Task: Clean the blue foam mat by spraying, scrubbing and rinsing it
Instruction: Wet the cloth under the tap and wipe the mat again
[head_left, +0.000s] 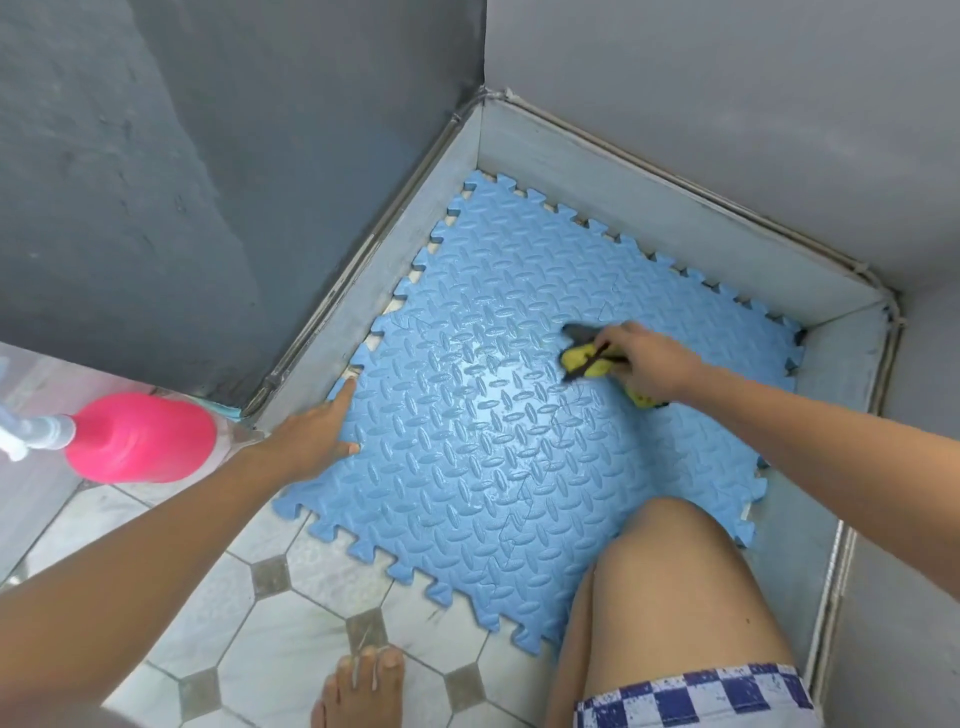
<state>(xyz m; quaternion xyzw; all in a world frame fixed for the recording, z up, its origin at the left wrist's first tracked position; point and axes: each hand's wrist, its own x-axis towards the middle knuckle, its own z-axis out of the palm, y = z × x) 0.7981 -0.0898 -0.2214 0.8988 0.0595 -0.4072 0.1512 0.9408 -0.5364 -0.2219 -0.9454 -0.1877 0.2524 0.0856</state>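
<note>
Gripping yellow sponge on blue foam mat, right hand — left hand flat — pink bottle beside, knee overlapping

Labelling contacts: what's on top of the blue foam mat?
On the blue foam mat, the left hand rests flat at the left edge; the right hand grips a yellow sponge. A bare knee blocks the near corner, so anything there is hidden.
</note>
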